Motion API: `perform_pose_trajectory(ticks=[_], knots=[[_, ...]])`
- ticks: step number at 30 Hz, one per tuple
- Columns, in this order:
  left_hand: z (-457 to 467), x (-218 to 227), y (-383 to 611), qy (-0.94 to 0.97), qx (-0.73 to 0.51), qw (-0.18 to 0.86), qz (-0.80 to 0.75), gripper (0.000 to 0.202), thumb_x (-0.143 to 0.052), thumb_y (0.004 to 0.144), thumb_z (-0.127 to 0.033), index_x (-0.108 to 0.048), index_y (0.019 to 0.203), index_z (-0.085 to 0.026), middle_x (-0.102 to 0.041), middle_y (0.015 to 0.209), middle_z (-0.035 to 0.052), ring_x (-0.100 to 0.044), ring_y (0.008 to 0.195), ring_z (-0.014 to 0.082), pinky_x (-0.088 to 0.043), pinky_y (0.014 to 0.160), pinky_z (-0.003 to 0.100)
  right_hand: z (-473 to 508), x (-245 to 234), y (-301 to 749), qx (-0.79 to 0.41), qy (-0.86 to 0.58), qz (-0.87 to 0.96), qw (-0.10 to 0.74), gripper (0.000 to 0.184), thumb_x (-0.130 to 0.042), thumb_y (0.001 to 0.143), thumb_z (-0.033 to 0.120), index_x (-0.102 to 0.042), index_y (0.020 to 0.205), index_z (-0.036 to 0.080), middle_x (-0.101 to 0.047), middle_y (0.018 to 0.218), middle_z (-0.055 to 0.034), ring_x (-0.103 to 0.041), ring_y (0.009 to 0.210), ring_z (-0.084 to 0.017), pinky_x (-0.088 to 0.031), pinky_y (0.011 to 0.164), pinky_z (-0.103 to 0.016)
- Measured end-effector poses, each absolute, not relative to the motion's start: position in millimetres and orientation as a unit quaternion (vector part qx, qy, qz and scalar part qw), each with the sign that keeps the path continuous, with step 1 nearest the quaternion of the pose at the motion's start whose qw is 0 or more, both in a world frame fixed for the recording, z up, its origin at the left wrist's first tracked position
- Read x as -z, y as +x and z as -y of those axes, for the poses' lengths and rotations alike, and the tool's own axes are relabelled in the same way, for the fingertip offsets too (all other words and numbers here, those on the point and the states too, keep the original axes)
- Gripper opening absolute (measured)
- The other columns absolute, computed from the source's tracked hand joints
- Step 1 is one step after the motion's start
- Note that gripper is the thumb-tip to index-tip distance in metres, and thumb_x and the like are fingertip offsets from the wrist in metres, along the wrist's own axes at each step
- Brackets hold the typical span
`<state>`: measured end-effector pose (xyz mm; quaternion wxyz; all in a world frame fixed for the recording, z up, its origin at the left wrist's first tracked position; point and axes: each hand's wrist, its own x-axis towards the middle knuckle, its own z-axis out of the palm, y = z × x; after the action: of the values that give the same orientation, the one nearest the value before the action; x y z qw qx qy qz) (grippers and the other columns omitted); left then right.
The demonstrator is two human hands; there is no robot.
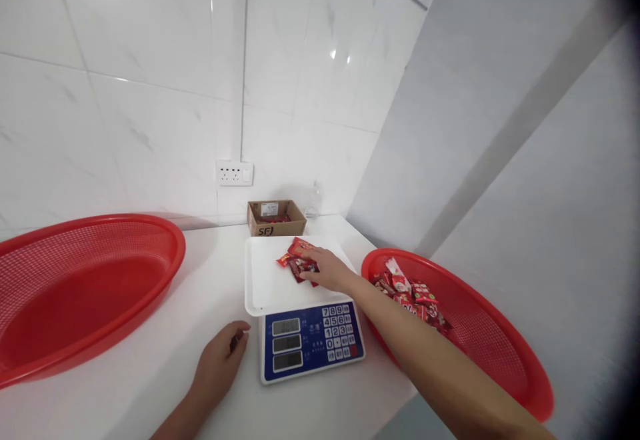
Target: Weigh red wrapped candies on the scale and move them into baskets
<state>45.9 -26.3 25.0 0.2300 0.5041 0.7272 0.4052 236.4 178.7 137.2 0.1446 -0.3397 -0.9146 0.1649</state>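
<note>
A digital scale (310, 341) with a blue keypad and a white weighing tray (267, 280) stands in the middle of the white counter. Several red snack packets (299, 257) lie on the tray. My right hand (327, 270) reaches over the tray and rests on those packets, fingers closed around them. My left hand (220, 361) lies on the counter just left of the scale's display, fingers loosely curled, holding nothing I can see.
A large red mesh basket (75, 293) sits at the left. Another red basket (475, 333) at the right holds several red packets (413, 293). A small cardboard box (275, 217) stands behind the scale, below a wall socket (235, 173).
</note>
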Motion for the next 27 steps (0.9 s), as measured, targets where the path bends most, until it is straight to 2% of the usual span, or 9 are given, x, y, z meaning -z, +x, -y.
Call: perform_pose_trajectory(ticks=[2, 5, 12, 17, 19, 22, 24, 27], knots=[[26.8, -25.5, 46.0, 0.502, -0.405, 0.231, -0.728, 0.024, -0.042, 0.081, -0.037, -0.059, 0.093, -0.023, -0.066, 0.081, 0.0003, -0.063, 0.076, 0.0185, -0.048, 0.071, 0.031, -173.5, -135.1, 240.8, -0.172, -0.345, 0.914, 0.129, 0.053, -0.064, 0.069, 0.026, -0.054, 0.12, 0.024, -0.052, 0.125, -0.0075, -0.046, 0.114, -0.027, -0.035, 0.094, -0.039], [26.9, -26.3, 46.2, 0.504, -0.399, 0.232, -0.73, 0.025, -0.042, 0.081, -0.038, -0.058, 0.093, -0.023, -0.066, 0.082, 0.0002, -0.063, 0.076, 0.0182, -0.048, 0.071, 0.031, -171.3, -131.4, 245.8, -0.19, -0.366, 0.899, 0.145, 0.051, -0.058, 0.07, 0.016, -0.054, 0.121, 0.023, -0.052, 0.122, -0.0081, -0.05, 0.109, -0.025, -0.038, 0.091, -0.036], [26.3, -26.9, 46.7, 0.497, -0.398, 0.231, -0.735, 0.026, -0.042, 0.08, -0.038, -0.059, 0.093, -0.023, -0.066, 0.08, -0.0001, -0.062, 0.074, 0.0181, -0.048, 0.068, 0.03, -180.2, -130.3, 253.3, -0.236, -0.455, 0.829, 0.226, 0.038, -0.052, 0.068, 0.009, -0.059, 0.103, 0.022, -0.06, 0.105, -0.004, -0.057, 0.091, -0.019, -0.041, 0.084, -0.03], [26.9, -26.3, 46.6, 0.494, -0.401, 0.23, -0.736, 0.026, -0.042, 0.079, -0.038, -0.06, 0.093, -0.023, -0.067, 0.081, -0.0003, -0.063, 0.076, 0.0186, -0.048, 0.07, 0.031, -182.0, -140.4, 267.0, -0.272, -0.48, 0.799, 0.238, 0.036, -0.038, 0.074, 0.011, -0.055, 0.105, 0.019, -0.066, 0.092, -0.0022, -0.059, 0.076, -0.015, -0.046, 0.07, -0.027], [27.1, -27.0, 46.7, 0.494, -0.402, 0.23, -0.736, 0.026, -0.043, 0.079, -0.038, -0.06, 0.092, -0.024, -0.067, 0.082, -0.0002, -0.063, 0.077, 0.0188, -0.049, 0.071, 0.031, -179.5, -146.3, 281.4, -0.277, -0.484, 0.791, 0.251, 0.037, -0.034, 0.075, 0.011, -0.054, 0.105, 0.018, -0.066, 0.091, -0.0029, -0.06, 0.079, -0.015, -0.046, 0.071, -0.026], [27.1, -28.3, 46.5, 0.496, -0.402, 0.223, -0.737, 0.026, -0.044, 0.078, -0.04, -0.06, 0.091, -0.024, -0.067, 0.08, -0.0008, -0.063, 0.074, 0.0184, -0.049, 0.068, 0.03, -175.6, -155.1, 317.6, -0.24, -0.505, 0.785, 0.268, 0.036, -0.033, 0.076, 0.012, -0.056, 0.103, 0.018, -0.065, 0.096, -0.0047, -0.058, 0.092, -0.016, -0.044, 0.082, -0.028], [26.7, -27.9, 45.7, 0.499, -0.403, 0.214, -0.737, 0.027, -0.044, 0.077, -0.041, -0.061, 0.09, -0.024, -0.068, 0.077, -0.0012, -0.063, 0.071, 0.0182, -0.05, 0.066, 0.029, -174.7, -159.6, 350.2, -0.183, -0.538, 0.785, 0.246, 0.035, -0.032, 0.078, 0.013, -0.057, 0.102, 0.018, -0.064, 0.102, -0.0048, -0.057, 0.098, -0.017, -0.041, 0.088, -0.029], [24.7, -24.2, 43.1, 0.498, -0.401, 0.209, -0.74, 0.029, -0.047, 0.075, -0.043, -0.061, 0.091, -0.024, -0.069, 0.079, -0.0008, -0.064, 0.074, 0.019, -0.05, 0.067, 0.028, -174.5, -162.7, 404.7, -0.105, -0.609, 0.773, 0.145, 0.033, -0.035, 0.079, 0.014, -0.058, 0.103, 0.018, -0.064, 0.108, -0.0058, -0.057, 0.101, -0.019, -0.04, 0.088, -0.029]])
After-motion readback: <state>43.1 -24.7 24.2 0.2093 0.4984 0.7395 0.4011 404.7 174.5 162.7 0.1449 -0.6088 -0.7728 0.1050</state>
